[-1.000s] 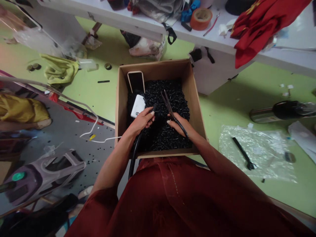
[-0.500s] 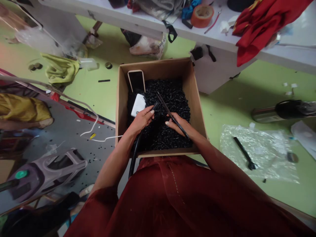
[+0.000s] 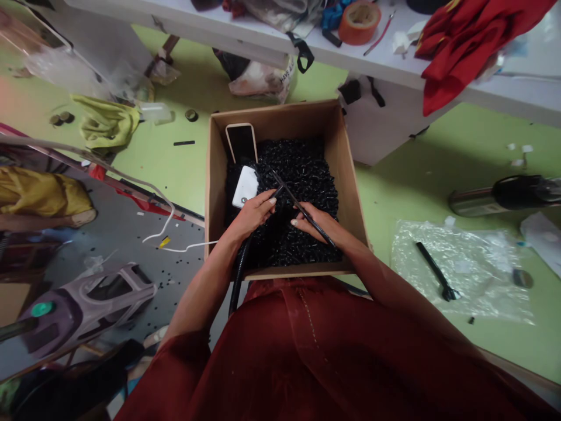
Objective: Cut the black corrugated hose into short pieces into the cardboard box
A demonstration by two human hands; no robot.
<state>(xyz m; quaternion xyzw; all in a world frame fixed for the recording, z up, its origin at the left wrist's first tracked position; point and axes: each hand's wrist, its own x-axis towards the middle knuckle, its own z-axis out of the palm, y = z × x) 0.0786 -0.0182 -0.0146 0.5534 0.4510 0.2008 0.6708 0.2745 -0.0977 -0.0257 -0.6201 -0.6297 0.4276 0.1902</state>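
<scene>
Left hand (image 3: 255, 211) around partly hidden tube (image 3: 240, 271)

The scissors (image 3: 302, 209), spread earlier, have closed at the black tube (image 3: 241, 268).

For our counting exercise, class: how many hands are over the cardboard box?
2: the left hand, left of centre, gripping the black tube, and the right hand, right of centre, holding the scissors.

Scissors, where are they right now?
In the head view, the scissors are in the right hand, over the black pieces in the cardboard box, close to the end of the black tube in the left hand.
</scene>
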